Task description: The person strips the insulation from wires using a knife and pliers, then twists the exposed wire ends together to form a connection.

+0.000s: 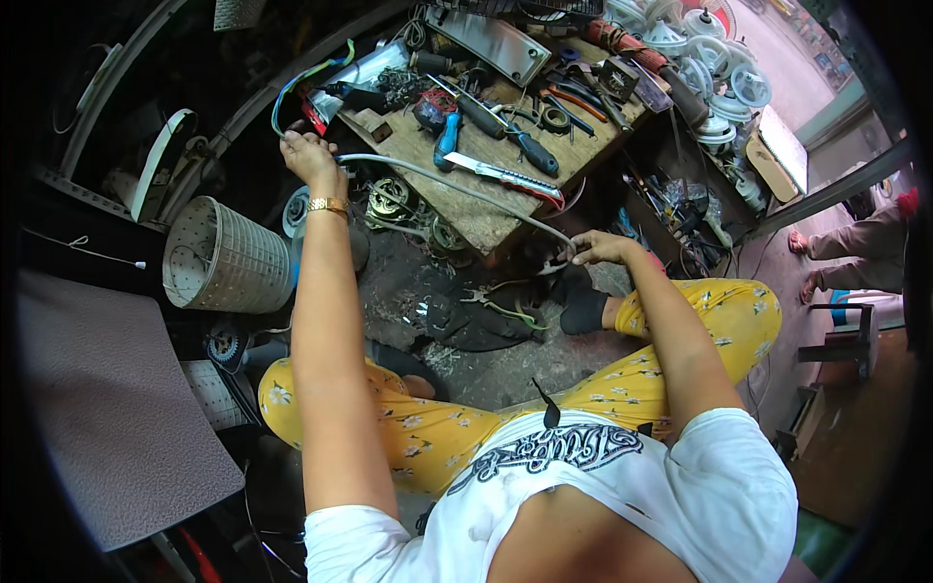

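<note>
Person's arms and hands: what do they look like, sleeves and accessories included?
The white fabric sleeves are short, leaving the forearms uncovered. The left hand, ungloved, has a gold-coloured metal band, perhaps a watch, at its wrist; the right hand is ungloved, its wrist bare.

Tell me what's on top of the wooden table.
On the wooden table: a utility knife, blue-handled tool, roll of tape and a heap of hand tools farther back. The grey cable hides a strip near the front corner; whatever lies beneath the heap is covered.

I count my two hands (313,160) (597,249), one gray cable (418,172), one utility knife (505,175), one tape roll (555,129), one gold wristband (328,205) and one other person (868,238).
</note>
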The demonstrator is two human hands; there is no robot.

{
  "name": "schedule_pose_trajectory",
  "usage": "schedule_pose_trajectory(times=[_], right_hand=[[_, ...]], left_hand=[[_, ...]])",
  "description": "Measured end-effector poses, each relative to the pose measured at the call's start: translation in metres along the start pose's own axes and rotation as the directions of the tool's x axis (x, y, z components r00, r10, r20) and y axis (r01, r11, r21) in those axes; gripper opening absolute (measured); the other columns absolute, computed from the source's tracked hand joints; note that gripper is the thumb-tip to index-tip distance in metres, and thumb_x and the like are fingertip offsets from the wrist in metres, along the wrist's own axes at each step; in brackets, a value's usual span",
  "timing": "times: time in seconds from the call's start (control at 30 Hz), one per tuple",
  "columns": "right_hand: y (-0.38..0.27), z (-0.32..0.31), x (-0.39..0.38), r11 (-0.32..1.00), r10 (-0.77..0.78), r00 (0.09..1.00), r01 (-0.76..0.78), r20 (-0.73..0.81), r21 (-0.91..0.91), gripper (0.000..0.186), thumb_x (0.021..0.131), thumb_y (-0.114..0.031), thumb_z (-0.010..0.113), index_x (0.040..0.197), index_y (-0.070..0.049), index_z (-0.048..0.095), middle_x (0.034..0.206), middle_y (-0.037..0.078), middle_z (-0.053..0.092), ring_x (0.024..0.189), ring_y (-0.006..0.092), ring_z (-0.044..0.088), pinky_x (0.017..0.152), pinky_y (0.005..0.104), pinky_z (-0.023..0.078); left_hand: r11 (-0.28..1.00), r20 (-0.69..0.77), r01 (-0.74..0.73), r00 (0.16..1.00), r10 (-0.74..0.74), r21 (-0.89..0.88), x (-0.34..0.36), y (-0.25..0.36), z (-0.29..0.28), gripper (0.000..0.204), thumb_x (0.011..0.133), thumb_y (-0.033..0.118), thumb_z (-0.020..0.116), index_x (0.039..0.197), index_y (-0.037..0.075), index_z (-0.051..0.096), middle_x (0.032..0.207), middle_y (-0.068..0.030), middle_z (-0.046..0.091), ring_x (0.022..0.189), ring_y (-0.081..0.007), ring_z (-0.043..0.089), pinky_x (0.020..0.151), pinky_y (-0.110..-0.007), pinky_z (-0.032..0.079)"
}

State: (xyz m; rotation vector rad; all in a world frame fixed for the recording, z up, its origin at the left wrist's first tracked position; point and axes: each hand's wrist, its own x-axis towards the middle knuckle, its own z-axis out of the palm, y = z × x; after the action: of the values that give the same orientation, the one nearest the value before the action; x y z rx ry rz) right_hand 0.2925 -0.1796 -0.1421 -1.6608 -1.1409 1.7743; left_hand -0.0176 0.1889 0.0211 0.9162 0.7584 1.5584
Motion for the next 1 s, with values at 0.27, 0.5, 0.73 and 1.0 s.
schedule_pose_trajectory(times=[0.27,0.5,0.73,1.0], right_hand=[[-0.016,-0.023,-0.040,0.991,0.106,0.990,-0.098,-0.089,0.086,0.016,0.088,-0.018,0.067,0.100,-0.007,0.067,0.082,-0.001,0.065,0.075,0.0071,0.057,0.068,0.0240,0.045],[-0.065,0.035,-0.077,0.983,-0.078,0.989,0.097,-0.125,0.153,0.051,0.097,-0.049,0.048,0.093,-0.002,0.067,0.063,-0.002,0.050,0.061,0.0076,0.048,0.061,0.0232,0.041],[-0.063,-0.021,-0.128,0.763,-0.089,0.900,0.338,-0.428,0.551,0.048,0.095,-0.049,0.050,0.076,-0.006,0.061,0.050,-0.006,0.038,0.040,0.0053,0.030,0.037,0.0228,0.024],[-0.110,-0.104,-0.189,0.955,0.128,0.945,-0.199,-0.301,-0.218,0.026,0.093,-0.023,0.059,0.105,-0.002,0.067,0.076,0.001,0.065,0.066,0.0073,0.058,0.060,0.0245,0.048]], left_hand=[[0.998,0.031,0.003,1.000,-0.001,-0.068,0.021,-0.013,0.017,0.028,0.104,0.031,0.034,0.105,0.009,0.051,0.063,0.0019,0.039,0.049,-0.0078,0.036,0.044,-0.026,0.039],[0.950,0.182,0.262,0.956,-0.232,-0.168,0.037,-0.022,0.029,0.026,0.104,0.031,0.034,0.106,0.012,0.050,0.061,0.0024,0.035,0.046,-0.0081,0.030,0.043,-0.025,0.031],[0.995,-0.009,0.095,0.995,-0.095,0.003,0.011,-0.069,0.000,0.026,0.102,0.025,0.037,0.101,0.008,0.056,0.057,0.0057,0.036,0.041,-0.0045,0.031,0.035,-0.022,0.023],[0.991,0.008,0.114,0.993,-0.115,0.077,-0.017,-0.088,-0.016,0.026,0.103,0.026,0.038,0.101,0.008,0.056,0.057,0.0068,0.034,0.044,-0.0034,0.031,0.037,-0.021,0.023]])
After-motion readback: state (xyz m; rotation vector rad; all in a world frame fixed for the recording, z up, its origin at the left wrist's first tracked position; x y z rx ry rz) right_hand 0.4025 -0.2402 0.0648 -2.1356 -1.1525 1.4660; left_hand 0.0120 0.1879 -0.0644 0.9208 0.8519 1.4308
